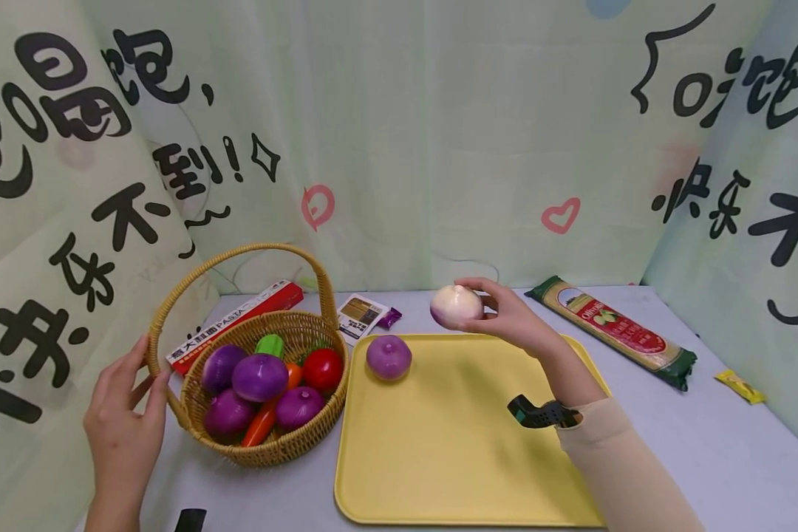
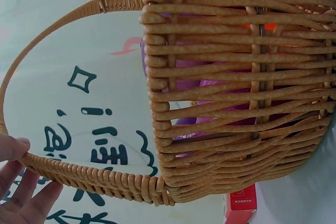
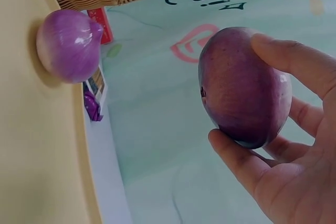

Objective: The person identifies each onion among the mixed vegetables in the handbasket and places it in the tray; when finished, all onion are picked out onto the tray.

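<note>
Left hand (image 1: 125,415): fingers and thumb closed about the handle (image 1: 284,248) of a wicker basket (image 1: 266,452), gripped low on its near-left side. Right hand (image 1: 513,316): a round purple-and-white vegetable (image 1: 454,308) is held between thumb and fingers, raised off every surface. In the head view it is seen against the far edge of a yellow tray (image 1: 452,458); whether it lies directly over the tray cannot be told. Its pale face is shown to the head camera, its darker purple side to the right wrist camera. Hands well apart.

On the tray, near the far left corner, one purple onion (image 1: 389,357) is noted, the basket standing just beside that edge. In the basket are packed several purple vegetables (image 1: 260,377), a red tomato (image 1: 323,369) at the right, an orange carrot (image 1: 260,424) among them, and a green piece (image 1: 270,345) at the back.

Behind the basket a red pasta box (image 1: 287,296) is laid, partly hidden; to its right, a printed card (image 1: 361,318) and a small purple wrapper (image 1: 390,318). On the right of the worktop (image 1: 725,451) a long pasta packet (image 1: 612,325) is laid aslant, with a yellow sachet (image 1: 740,386) beyond its near end. The whole is enclosed by a pale curtain (image 1: 425,148), printed with black lettering and pink hearts. A black strap (image 1: 539,412) is worn at the right wrist.
</note>
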The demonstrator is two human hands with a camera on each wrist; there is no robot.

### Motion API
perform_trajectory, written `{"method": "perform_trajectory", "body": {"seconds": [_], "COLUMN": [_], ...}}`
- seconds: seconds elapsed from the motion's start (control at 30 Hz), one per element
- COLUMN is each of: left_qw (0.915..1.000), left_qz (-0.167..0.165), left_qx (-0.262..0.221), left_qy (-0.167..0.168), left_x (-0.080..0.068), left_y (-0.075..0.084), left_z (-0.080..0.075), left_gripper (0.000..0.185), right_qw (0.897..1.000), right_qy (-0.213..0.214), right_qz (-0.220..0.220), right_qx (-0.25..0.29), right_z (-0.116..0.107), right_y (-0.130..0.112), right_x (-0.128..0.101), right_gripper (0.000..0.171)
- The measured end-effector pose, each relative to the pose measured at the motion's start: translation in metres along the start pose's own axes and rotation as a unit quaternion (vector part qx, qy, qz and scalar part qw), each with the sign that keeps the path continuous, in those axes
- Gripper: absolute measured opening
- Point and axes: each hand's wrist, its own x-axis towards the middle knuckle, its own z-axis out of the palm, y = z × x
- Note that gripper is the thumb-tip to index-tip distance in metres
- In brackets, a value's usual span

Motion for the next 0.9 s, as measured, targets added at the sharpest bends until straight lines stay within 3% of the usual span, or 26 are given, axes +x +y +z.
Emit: {"method": "perform_trajectory", "body": {"seconds": [0.2, 0.9], "left_qw": [0.9999, 1.0], "left_qz": [0.009, -0.008], "left_qx": [-0.006, 0.003], "left_qy": [0.002, 0.003], "left_x": [0.0, -0.001], "left_y": [0.0, 0.001], "left_z": [0.0, 0.001], "left_gripper": [0.063, 0.062], "right_qw": [1.0, 0.999], "right_qy": [-0.002, -0.013], "right_qz": [0.011, 0.018], "right_qx": [0.003, -0.024], "right_z": [0.002, 0.01], "right_y": [0.009, 0.04], "right_x": [-0.002, -0.006], "right_gripper": [0.065, 0.062]}}
